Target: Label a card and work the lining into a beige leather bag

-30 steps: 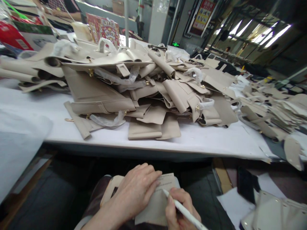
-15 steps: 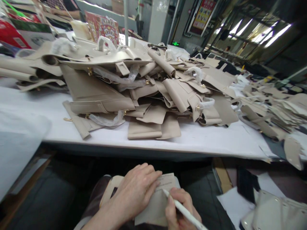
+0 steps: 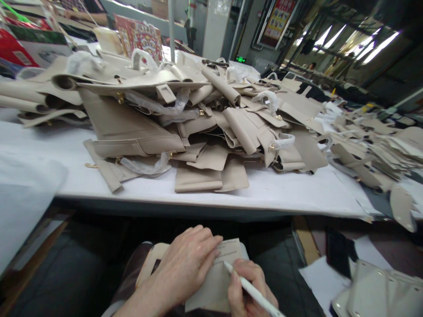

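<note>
On my lap lies a beige leather piece with a small printed label near its top edge. My left hand rests flat on it, fingers stretched out and pressing it down. My right hand is closed around a white pen, whose tip touches the piece just below the label. Part of a beige loop or handle shows under my left wrist.
A white table ahead carries a big heap of beige bag panels and wrapped handles. More beige pieces spread to the right. Pale parts and paper lie low on the right. Another person's arm shows at far top left.
The view has drifted slightly; my hands, the pen and the leather piece stay where they were.
</note>
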`<state>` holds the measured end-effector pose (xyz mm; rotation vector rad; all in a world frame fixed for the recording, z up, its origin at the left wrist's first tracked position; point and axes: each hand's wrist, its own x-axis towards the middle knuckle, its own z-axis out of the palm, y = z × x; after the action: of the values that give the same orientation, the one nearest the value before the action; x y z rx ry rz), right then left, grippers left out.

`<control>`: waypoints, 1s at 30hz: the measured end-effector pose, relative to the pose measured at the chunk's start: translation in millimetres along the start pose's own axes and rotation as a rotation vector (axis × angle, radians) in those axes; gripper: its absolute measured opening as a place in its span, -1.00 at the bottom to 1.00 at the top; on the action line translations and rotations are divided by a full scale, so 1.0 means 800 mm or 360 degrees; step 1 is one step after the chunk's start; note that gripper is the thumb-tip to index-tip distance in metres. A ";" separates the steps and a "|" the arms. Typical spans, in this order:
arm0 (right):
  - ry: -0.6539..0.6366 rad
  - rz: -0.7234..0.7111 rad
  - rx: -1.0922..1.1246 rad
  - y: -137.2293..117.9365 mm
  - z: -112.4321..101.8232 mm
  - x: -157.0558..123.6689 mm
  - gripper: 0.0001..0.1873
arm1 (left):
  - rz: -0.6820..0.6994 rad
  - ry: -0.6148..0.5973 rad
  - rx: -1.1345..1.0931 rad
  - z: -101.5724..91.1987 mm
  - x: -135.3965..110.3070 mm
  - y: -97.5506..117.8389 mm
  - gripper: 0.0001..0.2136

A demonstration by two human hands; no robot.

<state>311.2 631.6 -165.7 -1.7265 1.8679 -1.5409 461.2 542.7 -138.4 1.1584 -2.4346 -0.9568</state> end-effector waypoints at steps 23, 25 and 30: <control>0.0041 -0.0005 0.0004 0.005 0.000 -0.002 -0.91 | 0.0021 0.0018 -0.0002 0.003 0.000 -0.001 -0.76; 0.0042 0.0002 -0.0004 0.006 0.000 -0.003 -0.92 | 0.0026 0.0022 -0.0005 0.002 0.000 -0.001 -0.76; 0.0005 0.0024 -0.0047 0.004 -0.001 -0.001 -0.92 | 0.0015 0.0024 -0.0010 0.002 0.001 0.000 -0.76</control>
<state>309.0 632.0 -167.7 -1.7194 1.9099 -1.5190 459.9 542.7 -140.0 1.1473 -2.4215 -0.9488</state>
